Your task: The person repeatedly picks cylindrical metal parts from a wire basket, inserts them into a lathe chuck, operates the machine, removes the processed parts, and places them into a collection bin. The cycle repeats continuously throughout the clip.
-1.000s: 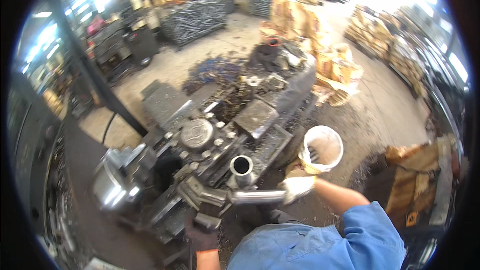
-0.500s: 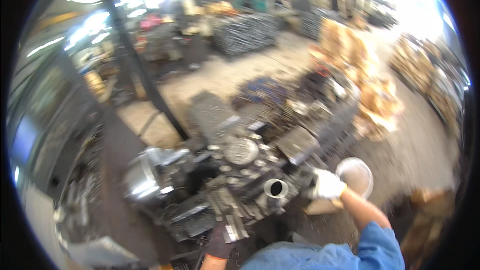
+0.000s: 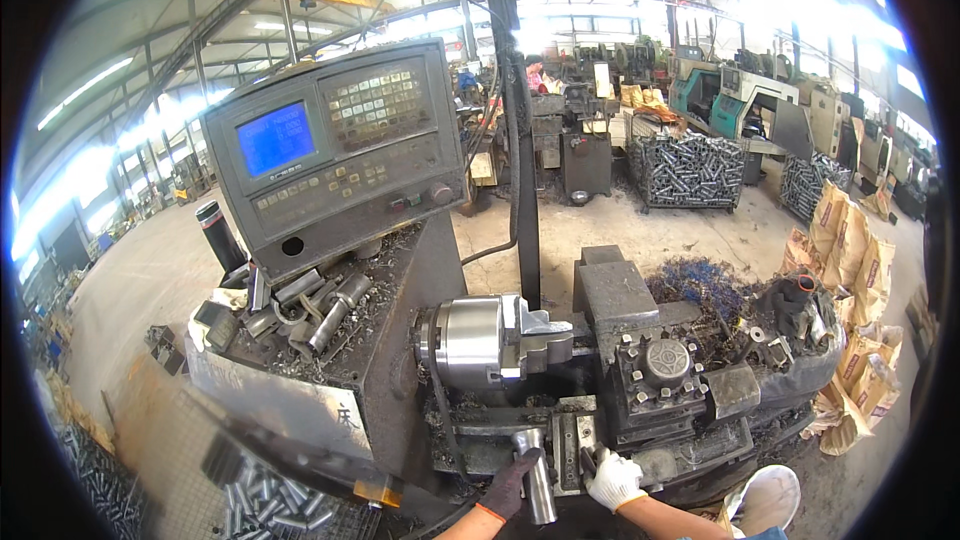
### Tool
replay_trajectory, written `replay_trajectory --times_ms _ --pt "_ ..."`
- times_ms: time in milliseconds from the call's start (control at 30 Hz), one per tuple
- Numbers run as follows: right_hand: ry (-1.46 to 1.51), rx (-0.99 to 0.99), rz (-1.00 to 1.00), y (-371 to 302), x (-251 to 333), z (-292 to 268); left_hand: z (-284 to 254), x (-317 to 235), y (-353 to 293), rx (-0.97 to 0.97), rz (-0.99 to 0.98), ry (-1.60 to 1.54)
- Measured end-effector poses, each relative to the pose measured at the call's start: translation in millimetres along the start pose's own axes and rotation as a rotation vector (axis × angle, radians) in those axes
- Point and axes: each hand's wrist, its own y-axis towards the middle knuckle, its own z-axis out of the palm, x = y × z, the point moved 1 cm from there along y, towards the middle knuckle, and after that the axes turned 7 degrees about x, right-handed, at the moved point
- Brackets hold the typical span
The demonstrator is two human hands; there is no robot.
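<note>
First: Taking the middle of the head view as the clock's centre, where is the dark-gloved left hand (image 3: 505,488)?

Second: Close to six o'clock, low down. Its fingers are wrapped around a metal tube (image 3: 540,493).

First: And how does that tube sit?

Second: Between five and six o'clock, just to the right of the hand's knuckles, slightly tilted, with its top end leaning toward eleven and its bottom end pointing toward the lower edge.

First: What of the white-gloved right hand (image 3: 617,481)?

Second: It is at five o'clock, fingers bent, just beside a metal block (image 3: 567,452). Whether it grips anything cannot be told, as the glove hides the fingertips.

First: What stands around the two hands?

Second: A round silver chuck (image 3: 470,340) lies above them, near six but closer to the centre. A bolted tool post (image 3: 666,364) is at four o'clock, and further out that way is a white bucket (image 3: 789,492).

First: Anything on the other side?

Second: A control panel (image 3: 390,155) with a lit blue screen (image 3: 275,138) at ten, greasy metal parts (image 3: 345,305) at eight, and loose shiny tubes (image 3: 272,502) at seven.
</note>
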Motion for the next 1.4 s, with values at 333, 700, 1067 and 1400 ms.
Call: replay_trajectory --times_ms 333,700,1067,1400 --pt "0.564 0.414 -0.145 24 46 -98 76 -57 1 0.062 0.278 -0.24" --pt "-0.492 -0.107 -0.503 141 6 -292 25 -77 -24 -0.125 0.392 0.258" --pt "-0.256 0.555 -0.453 288 1 -200 -109 36 -123 -0.863 0.339 -0.085" --pt "-0.376 0.534 -0.47 293 1 -193 -181 16 -181 -0.93 0.583 -0.365"
